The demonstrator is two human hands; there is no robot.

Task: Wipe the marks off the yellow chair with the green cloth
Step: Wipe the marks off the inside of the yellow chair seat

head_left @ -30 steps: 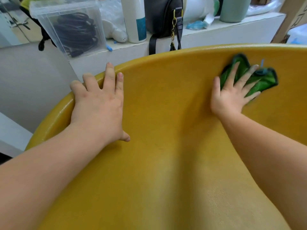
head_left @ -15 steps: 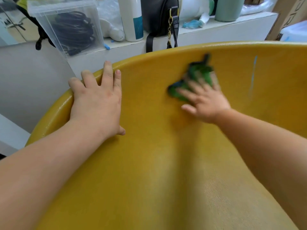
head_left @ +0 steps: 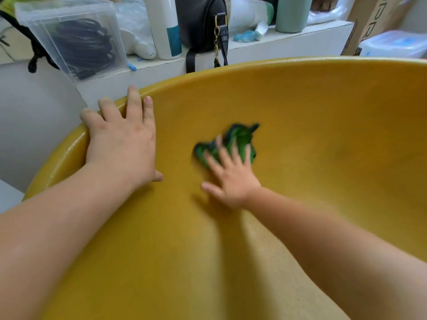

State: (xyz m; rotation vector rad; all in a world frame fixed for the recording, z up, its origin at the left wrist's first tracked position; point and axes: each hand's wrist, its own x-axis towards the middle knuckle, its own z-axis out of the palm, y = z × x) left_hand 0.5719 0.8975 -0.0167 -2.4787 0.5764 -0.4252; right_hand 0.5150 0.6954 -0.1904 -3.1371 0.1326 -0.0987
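Head view. The left hand (head_left: pixel 122 144) lies flat on the inner wall of the chair (head_left: pixel 323 139) at its left rim, with fingers straight and slightly spread, fingertips at the rim edge and thumb against the wall. The right hand (head_left: pixel 231 181) presses the cloth (head_left: pixel 239 137) against the chair back, near the middle of the curved wall. Its 4 fingers are straight and spread over the bunched cloth, and its thumb rests on bare yellow. Hand and cloth are motion-blurred. Behind the chair, a white ledge (head_left: pixel 288 45) carries a clear box (head_left: pixel 69 38) of black cables, a white bottle (head_left: pixel 165 26), a black bag (head_left: pixel 201 21) and a green flask (head_left: pixel 292 12).
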